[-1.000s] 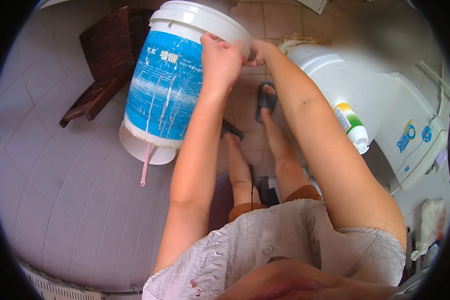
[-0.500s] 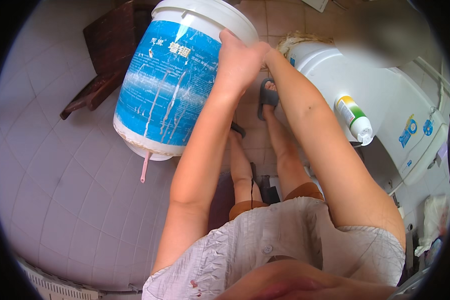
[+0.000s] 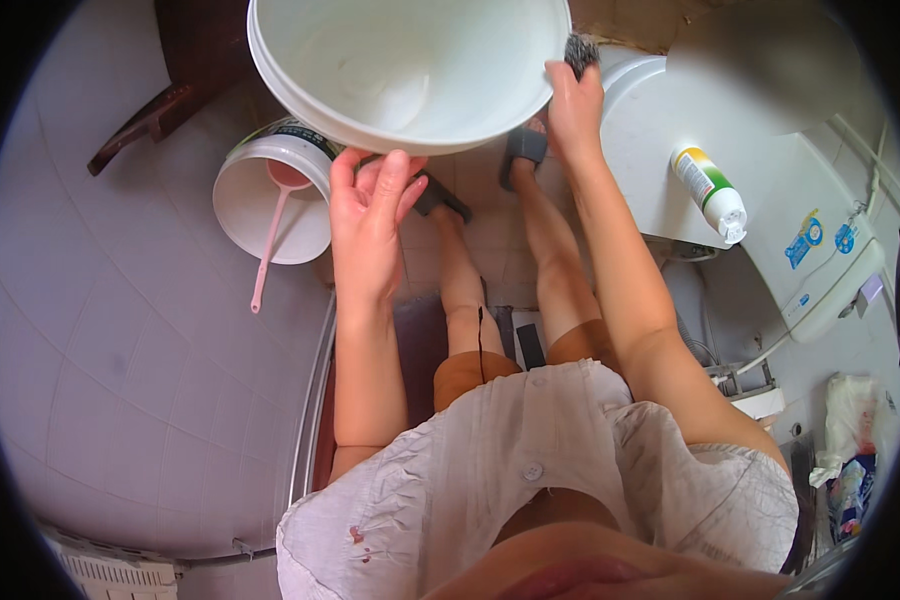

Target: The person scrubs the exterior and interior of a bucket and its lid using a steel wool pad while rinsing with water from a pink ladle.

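A large white bucket (image 3: 410,75) is tipped so its open mouth faces me at the top of the view. My left hand (image 3: 370,205) supports it from below, its curled fingers and thumb at the near rim. At the bucket's right edge my right hand (image 3: 575,105) is closed on a dark grey steel wool scrubber (image 3: 581,55). The bucket's outer wall is hidden from this side. Below and left of it, a smaller white bucket (image 3: 232,205) lies tilted with a long-handled pink ladle (image 3: 273,235) inside.
On my right, a white washing machine (image 3: 630,140) carries a white, green and yellow bottle (image 3: 710,195) lying on its lid. A dark wooden chair (image 3: 195,75) stands at the far left. Plastic bags (image 3: 850,425) hang at the right edge. Tiled wall (image 3: 120,350) fills the left.
The large bucket has turned from showing its blue side to showing its inside. My hands have moved apart on it. The smaller bucket with the ladle has come into view.
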### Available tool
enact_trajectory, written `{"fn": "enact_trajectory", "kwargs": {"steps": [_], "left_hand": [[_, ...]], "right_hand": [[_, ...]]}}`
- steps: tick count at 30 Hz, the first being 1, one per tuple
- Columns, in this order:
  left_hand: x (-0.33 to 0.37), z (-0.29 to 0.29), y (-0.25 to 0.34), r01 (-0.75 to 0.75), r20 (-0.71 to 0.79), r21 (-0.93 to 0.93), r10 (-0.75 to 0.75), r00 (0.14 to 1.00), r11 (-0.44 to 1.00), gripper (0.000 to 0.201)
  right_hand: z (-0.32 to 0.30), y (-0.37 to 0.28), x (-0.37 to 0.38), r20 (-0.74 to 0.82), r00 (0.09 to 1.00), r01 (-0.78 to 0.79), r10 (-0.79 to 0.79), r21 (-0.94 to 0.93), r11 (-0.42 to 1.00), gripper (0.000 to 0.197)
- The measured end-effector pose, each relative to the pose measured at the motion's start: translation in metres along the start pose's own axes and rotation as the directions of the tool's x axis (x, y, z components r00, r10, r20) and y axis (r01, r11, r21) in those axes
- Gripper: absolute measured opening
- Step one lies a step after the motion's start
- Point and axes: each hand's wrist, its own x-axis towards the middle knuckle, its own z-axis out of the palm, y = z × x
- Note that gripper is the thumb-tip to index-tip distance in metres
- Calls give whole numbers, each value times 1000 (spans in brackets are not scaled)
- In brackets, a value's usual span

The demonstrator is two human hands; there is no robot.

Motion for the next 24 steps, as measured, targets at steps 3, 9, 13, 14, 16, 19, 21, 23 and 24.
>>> {"fn": "enact_trajectory", "kwargs": {"steps": [3,9,13,14,16,19,21,23,24], "left_hand": [[5,-24,-29,83,-98,-9,-84,992,996,62],[52,-58,-117,188,-111,-235,-219,970,954,46],[79,-86,-187,264,-75,-260,-292,953,929,35],[85,-89,-204,282,-78,-266,-312,947,922,35],[92,-92,-229,339,-34,-236,-356,934,911,38],[92,-110,-251,460,-45,37,-458,888,887,52],[84,-118,-239,476,-36,386,-502,864,790,57],[84,-148,-233,250,11,542,-305,952,802,57],[83,-169,-229,134,47,611,-205,978,780,58]], "right_hand": [[2,8,-26,29,979,204,-203,-74,976,53],[8,59,-51,87,924,377,-372,-369,850,63],[6,114,-46,170,868,478,-467,-544,689,66],[2,127,-40,185,855,499,-484,-544,674,66],[-6,148,-34,191,873,473,-448,-552,687,63],[-8,172,-36,155,898,420,-411,-578,700,58],[-22,188,-30,142,897,422,-420,-563,710,55],[-34,202,-27,114,909,385,-402,-600,701,54],[-40,203,-28,106,923,351,-369,-623,699,53]]}}
